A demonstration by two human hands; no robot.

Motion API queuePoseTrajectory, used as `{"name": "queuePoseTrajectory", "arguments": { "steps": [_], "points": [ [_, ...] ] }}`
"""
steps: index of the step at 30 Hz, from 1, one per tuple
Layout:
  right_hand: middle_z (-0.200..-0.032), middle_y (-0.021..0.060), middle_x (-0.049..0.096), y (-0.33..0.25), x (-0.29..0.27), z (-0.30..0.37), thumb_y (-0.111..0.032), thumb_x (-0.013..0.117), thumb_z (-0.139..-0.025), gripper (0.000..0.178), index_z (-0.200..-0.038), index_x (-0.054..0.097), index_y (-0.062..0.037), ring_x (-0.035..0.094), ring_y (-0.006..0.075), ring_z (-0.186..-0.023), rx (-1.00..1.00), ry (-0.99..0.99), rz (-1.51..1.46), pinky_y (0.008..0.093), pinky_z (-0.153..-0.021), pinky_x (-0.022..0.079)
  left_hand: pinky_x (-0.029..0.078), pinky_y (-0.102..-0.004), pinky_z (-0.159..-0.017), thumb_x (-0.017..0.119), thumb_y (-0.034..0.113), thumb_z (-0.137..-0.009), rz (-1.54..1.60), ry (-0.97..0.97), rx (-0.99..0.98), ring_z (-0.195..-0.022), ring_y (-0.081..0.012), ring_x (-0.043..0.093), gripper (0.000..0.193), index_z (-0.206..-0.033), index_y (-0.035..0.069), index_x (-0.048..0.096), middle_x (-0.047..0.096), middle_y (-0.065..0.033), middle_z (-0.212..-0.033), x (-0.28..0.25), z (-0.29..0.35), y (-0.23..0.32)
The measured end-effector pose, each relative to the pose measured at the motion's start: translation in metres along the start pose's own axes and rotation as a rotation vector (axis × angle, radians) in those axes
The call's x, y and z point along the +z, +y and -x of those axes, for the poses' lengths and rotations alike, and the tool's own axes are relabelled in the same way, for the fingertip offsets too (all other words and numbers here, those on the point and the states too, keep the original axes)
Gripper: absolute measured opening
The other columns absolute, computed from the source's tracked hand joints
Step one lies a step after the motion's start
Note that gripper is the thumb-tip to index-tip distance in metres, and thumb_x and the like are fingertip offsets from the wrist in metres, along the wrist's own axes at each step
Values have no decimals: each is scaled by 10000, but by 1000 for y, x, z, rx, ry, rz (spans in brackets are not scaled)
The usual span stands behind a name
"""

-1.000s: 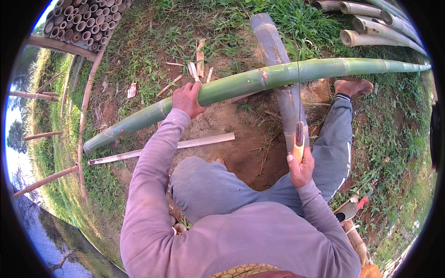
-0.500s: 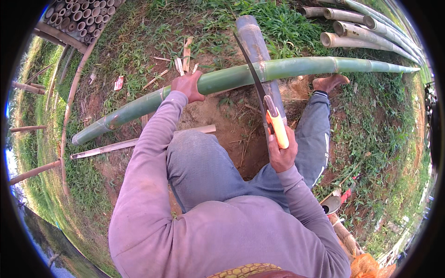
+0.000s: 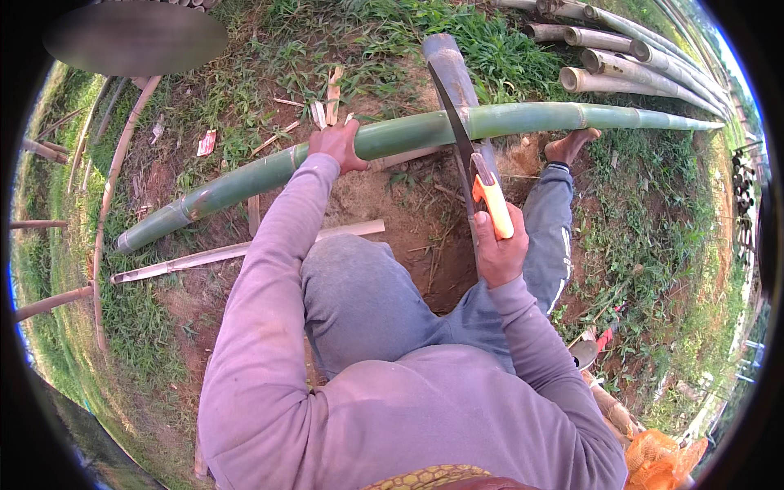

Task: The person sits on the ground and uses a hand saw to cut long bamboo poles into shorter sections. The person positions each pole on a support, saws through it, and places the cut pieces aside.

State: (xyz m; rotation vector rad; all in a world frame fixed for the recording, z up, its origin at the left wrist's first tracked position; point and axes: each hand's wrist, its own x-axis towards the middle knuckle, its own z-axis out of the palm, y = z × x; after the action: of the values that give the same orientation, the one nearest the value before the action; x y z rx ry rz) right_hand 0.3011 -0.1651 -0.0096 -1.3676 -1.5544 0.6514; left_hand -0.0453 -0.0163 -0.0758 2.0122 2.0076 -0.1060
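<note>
1. Bamboo pole [image 3: 245, 184], green, lies across grey support [image 3: 447, 55]; presumably stiff, heavy, slick-skinned, best held beside the support.
2. Left hand [image 3: 336, 145] grasps it, fingers curled over.
3. Right hand [image 3: 501, 251] clenches orange-handled saw [image 3: 463, 139], blade over pole.

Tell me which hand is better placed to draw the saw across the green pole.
Likely the right hand: it holds the saw by its orange handle, with the blade across the green pole. The left hand is on that pole, farther left, better suited to steadying.
</note>
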Motion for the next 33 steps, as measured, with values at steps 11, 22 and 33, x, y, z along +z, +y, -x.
{"name": "queuePoseTrajectory", "arguments": {
  "steps": [11, 22, 33],
  "points": [
    [-900, 73, 697, -17, -7, -12, -164, 763, -1039, 296, -1234, 655, 31, 625, 133, -781, 156, -80, -12, 308, -730, 537, 575, -510, -971, 940, 510, -677, 29, 42, 25, -1119, -390, 747, 795, -1298, 149, 599, 761, -169, -1186, 6, -1, -7],
    [-797, 50, 656, 10, 35, -77, -161, 788, -1010, 222, -1056, 677, 26, 591, 118, -727, 164, 1, -31, 315, -672, 508, 585, -504, -972, 946, 522, -705, -15, -20, -1, -1156, -359, 750, 805, -1336, 159, 602, 750, -133, -1231, -1, -6, 4],
    [-894, 91, 722, -19, -33, 38, -90, 755, -1017, 174, -1123, 677, 23, 672, 127, -803, 220, -28, -50, 310, -747, 552, 565, -512, -1009, 930, 529, -697, -27, -44, -43, -1187, -362, 731, 823, -1359, 170, 596, 746, -154, -1259, 2, -3, -3]
  ]
}}
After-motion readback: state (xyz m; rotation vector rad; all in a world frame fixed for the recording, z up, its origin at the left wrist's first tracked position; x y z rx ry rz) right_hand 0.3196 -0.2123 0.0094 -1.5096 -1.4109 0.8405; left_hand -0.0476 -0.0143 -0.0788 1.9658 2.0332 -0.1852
